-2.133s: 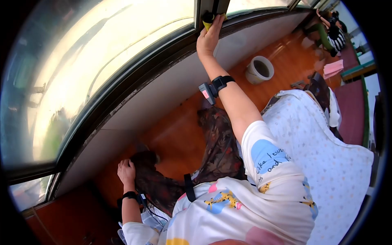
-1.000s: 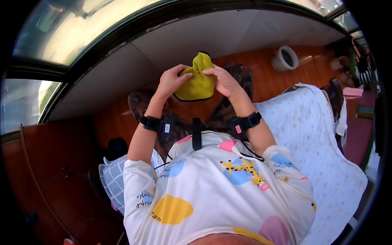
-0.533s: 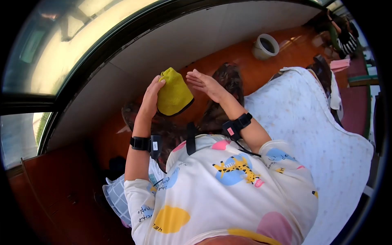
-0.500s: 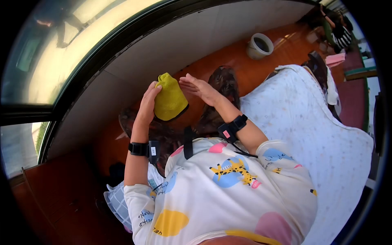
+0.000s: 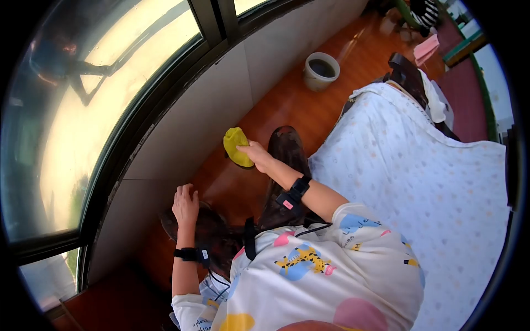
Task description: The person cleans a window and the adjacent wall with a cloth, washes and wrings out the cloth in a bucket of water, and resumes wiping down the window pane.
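Note:
A folded yellow-green cloth (image 5: 236, 142) with a dark edge is held out over the wooden floor, close to the wall. My right hand (image 5: 257, 155) grips its near side, thumb on top, with most of the fingers hidden behind it. Lower and to the left, my left hand (image 5: 185, 206) holds nothing. Its fingers are loosely bent and a little apart, above my left knee and near the wall panel. Both wrists carry black straps with small boxes.
A white bucket (image 5: 321, 71) of dark liquid stands on the floor by the wall. Along the left runs a window with a dark frame (image 5: 138, 121). A white patterned sheet (image 5: 408, 182) covers something at my right. Beyond it lies a pink cloth (image 5: 426, 49).
The cloth has passed from my left hand to my right hand. My left hand has dropped down and left, away from it. The view has turned, so more window shows.

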{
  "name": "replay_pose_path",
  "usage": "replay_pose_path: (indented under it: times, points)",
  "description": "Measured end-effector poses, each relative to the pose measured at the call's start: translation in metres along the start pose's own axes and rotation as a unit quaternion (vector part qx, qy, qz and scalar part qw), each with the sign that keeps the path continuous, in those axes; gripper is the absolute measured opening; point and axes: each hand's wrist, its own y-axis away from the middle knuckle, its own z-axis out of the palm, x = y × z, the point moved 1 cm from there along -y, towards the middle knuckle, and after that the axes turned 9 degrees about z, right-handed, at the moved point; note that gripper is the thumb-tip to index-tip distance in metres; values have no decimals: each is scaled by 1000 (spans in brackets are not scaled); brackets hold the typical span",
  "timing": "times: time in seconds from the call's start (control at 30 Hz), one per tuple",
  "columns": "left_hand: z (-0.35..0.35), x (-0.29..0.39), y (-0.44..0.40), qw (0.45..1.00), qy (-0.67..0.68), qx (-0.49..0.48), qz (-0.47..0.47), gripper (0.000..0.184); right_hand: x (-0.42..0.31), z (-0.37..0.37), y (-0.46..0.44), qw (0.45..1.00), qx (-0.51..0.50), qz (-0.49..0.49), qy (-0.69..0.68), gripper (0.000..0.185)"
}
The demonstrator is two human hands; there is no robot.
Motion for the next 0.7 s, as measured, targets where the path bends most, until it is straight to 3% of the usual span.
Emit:
replay_pose_path:
  times: [0.07, 0.13, 0.2, 0.23, 0.3, 0.33, 0.4, 0.47, 0.53, 0.6, 0.67, 0.7]
  points:
    - [10, -30, 18, 997, -51, -38, 34, 22, -10, -18, -29, 998, 52, -29, 1, 36]
    - [24, -56, 40, 996, -48, -77, 3, 26, -14, -28, -61, 998, 53, -31, 18, 34]
    - [31, -72, 61, 979, -168, -79, 87, 28, -17, -30, -86, 975, 47, -33, 212, 33]
    - [34, -76, 64, 978, -171, -86, 85, 28, -17, -31, -96, 977, 43, -29, 209, 33]
    - [30, -65, 51, 987, -94, -129, 27, 26, -24, -32, -114, 923, 49, 32, 379, 33]
    - [31, -64, 46, 984, -96, -145, 33, 26, -18, -36, -120, 928, 50, 43, 367, 33]
    - [37, -69, 33, 981, -84, -173, 29, 19, 0, -43, -129, 975, 39, 67, 210, 34]
    - [37, -81, 17, 972, -66, -220, 46, 17, -31, -27, -119, 903, -25, 99, 417, 36]
    - [35, -89, -1, 962, -50, -264, 56, 16, -21, -28, -130, 904, -142, -1, 403, 36]
    - [43, -94, -19, 949, -62, -304, 54, 14, -5, -31, -142, 944, -134, 12, 302, 37]
    - [51, -97, -40, 937, -64, -335, 70, 14, 3, -38, -156, 905, -110, -12, 410, 37]
    - [55, -97, -50, 930, -44, -354, 84, 14, -18, -44, -148, 917, -121, 33, 379, 37]
